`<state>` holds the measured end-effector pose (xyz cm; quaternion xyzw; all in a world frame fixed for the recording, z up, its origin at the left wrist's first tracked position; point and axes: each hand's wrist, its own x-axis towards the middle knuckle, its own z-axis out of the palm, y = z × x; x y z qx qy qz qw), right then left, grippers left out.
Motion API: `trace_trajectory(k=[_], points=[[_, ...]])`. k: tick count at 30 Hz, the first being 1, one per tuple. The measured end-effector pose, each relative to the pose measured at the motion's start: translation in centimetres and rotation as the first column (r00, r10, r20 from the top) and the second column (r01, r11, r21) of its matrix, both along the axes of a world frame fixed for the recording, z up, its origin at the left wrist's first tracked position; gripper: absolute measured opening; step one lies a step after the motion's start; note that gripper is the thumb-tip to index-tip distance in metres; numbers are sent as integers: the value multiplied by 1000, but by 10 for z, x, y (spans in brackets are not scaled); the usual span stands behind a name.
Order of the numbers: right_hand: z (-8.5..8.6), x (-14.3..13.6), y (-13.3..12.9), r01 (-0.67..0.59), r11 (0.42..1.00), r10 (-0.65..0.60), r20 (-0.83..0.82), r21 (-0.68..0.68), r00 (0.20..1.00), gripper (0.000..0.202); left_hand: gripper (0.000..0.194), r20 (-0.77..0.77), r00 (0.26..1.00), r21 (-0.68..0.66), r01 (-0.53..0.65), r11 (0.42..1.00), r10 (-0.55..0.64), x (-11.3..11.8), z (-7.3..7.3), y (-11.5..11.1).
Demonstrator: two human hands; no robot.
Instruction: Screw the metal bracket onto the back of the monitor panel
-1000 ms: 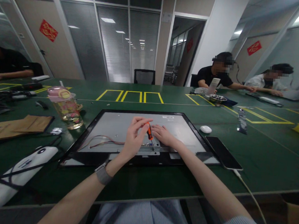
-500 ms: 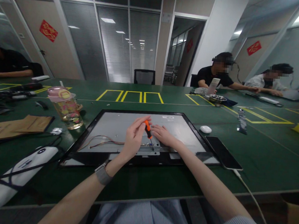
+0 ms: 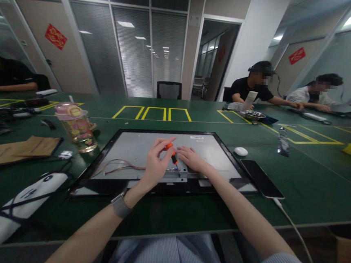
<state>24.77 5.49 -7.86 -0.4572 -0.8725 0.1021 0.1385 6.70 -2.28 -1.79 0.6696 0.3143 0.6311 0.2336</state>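
My left hand [image 3: 157, 159], with a watch on its wrist, grips the upper handle of an orange and black screwdriver [image 3: 174, 159]. The screwdriver leans, its shaft pointing down at a metal bracket [image 3: 183, 174] along the near side of a display panel [image 3: 128, 145]. That panel lies flat, grey back upward in a black frame. Fingers stretched out, my right hand [image 3: 192, 159] rests on the panel just right of the screwdriver. Thin wires [image 3: 123, 167] run leftward from the bracket. Where the screwdriver's tip meets the metal is too small to make out.
Left of the panel stand a pink-lidded cup [image 3: 76, 127], a paper bag [image 3: 17, 150] and a white power strip [image 3: 31, 194] with black cables. To the right lie a phone [image 3: 262, 178] on a cable and a white case [image 3: 241, 151]. Several people sit around the green table.
My left hand has shifted slightly left on the screwdriver's handle, and the handle leans more to the left. My right hand stays in place.
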Motion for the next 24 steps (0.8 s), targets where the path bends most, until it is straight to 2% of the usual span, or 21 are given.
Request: trace_trajectory(k=[4, 9, 11, 17, 24], points=[[0, 0, 0, 2, 1000, -2, -3, -4, 1000, 41, 25, -35, 998, 46, -48, 998, 50, -2, -1, 1], [0, -1, 0, 12, 1000, -12, 10, 8, 1000, 42, 38, -37, 996, 19, 88, 996, -87, 1, -2, -2], [-1, -1, 0, 12, 1000, -12, 12, 8, 1000, 42, 37, -28, 994, 7, 102, 995, -102, 2, -4, -2], [0, 1, -1, 2, 1000, -2, -15, -5, 1000, 42, 19, -64, 997, 110, -40, 993, 48, 0, -3, -1], [3, -2, -2, 13, 1000, -13, 5, -15, 1000, 42, 30, -52, 996, 62, 73, 995, -70, 0, 0, -5]])
